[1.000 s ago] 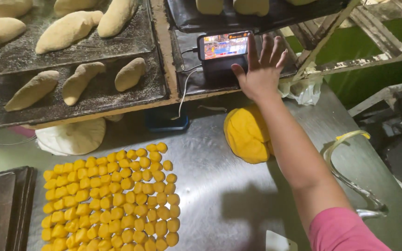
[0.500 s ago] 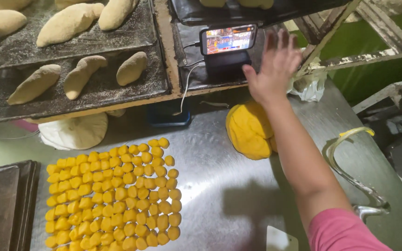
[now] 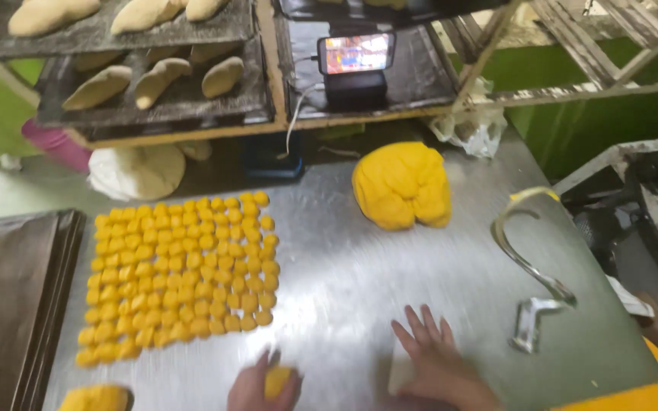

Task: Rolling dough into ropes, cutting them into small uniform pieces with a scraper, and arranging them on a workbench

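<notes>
Steel table: left hand cups a dough piece; right hand flat, fingers spread

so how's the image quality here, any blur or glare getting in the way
Head view: motion blur smears the whole frame, softening the grid of yellow dough pieces and the left hand; the steel table throws a pale sheen, the phone screen is blown out, and the right hand casts only a soft shadow.
</notes>
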